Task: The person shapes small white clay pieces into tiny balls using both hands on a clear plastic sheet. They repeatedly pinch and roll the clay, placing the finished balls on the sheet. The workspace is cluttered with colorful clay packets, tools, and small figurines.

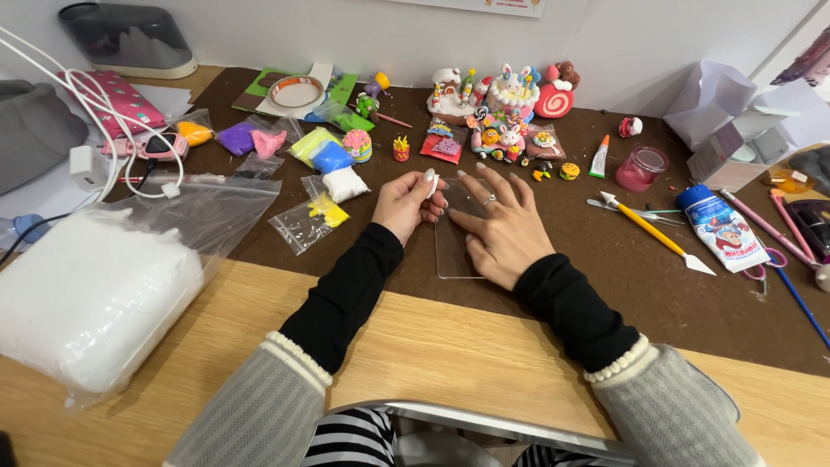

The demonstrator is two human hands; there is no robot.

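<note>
The left hand (405,203) is pinching a small white clay piece (433,185) between thumb and fingertips, just at the left edge of a clear plate (451,256) that is lying flat on the brown mat (622,277) of the worktop (450,346). The right hand (501,229) is released, with fingers spread, and is pressing flat on the plate without grasping anything. As far as I can judge, the work is only beginning: the white piece is looking small and not yet shaped, the plate is carrying nothing else, and the yellow-handled tool (650,232) is lying untouched, well apart to the right. Finished clay figures (506,108) are standing in a group at the far side of the mat, so some models are already done. For the containers, a big plastic bag (104,285) on the left is holding a large mass of white clay. Small clear bags (333,169) near the left hand are holding white, yellow, blue, green and purple clay lumps; one bag nearest to the person is looking almost empty, with only a bit of yellow inside. A small pink jar (642,167) is standing on the right; what is in it I cannot tell. A blue-capped tube (719,227) is lying beside it.
</note>
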